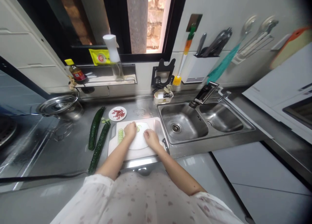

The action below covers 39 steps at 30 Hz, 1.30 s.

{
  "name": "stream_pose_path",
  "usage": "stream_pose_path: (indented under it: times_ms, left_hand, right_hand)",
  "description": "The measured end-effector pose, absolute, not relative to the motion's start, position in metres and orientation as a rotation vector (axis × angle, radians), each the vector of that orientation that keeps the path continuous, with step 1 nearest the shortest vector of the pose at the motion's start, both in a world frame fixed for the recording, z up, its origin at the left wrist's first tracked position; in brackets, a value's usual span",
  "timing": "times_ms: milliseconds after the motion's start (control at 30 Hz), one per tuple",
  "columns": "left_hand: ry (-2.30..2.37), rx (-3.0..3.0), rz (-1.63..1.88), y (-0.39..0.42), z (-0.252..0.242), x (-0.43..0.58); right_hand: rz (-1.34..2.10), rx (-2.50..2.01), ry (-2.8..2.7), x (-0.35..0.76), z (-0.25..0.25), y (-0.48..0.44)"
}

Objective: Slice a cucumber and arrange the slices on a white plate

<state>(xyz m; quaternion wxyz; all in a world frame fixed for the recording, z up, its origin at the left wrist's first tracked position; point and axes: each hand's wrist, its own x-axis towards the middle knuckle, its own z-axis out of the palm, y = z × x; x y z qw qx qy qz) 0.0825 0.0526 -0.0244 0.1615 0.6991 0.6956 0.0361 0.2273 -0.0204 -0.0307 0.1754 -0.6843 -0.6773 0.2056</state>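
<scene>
A white plate (136,144) lies on the pale cutting board (117,152) in front of me. My left hand (130,131) is closed over the plate's left side, beside a few thin cucumber slices (138,128). Above the plate's right side, my right hand (151,138) has its fingers pinched together. What either hand holds, if anything, is too small to make out. A row of overlapping cucumber slices (120,135) rests on the board, left of my left hand. The knife (166,146) lies at the board's right edge, its black handle toward me.
Left of the board lie two cucumbers (96,128) with cut pieces (105,121). Behind it sits a small plate of chopped red bits (117,113). A lidded pot (60,108) stands farther left. The double sink (184,121) adjoins the board on the right.
</scene>
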Motion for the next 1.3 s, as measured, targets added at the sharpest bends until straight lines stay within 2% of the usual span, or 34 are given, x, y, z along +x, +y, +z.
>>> stream_pose_path:
  times_ms: [300, 800, 1300]
  left_hand:
    - [1.980, 1.908, 0.186, 0.057, -0.030, 0.076]
    - [1.951, 1.526, 0.843, 0.002, -0.042, -0.017]
    - [2.207, 1.502, 0.471, -0.044, -0.058, -0.039]
  right_hand:
    - [0.580, -1.902, -1.847, 0.236, -0.036, -0.036]
    - [0.621, -1.693, -1.676, 0.246, -0.037, -0.055]
    - [0.672, -1.584, -1.709, 0.228, -0.027, -0.056]
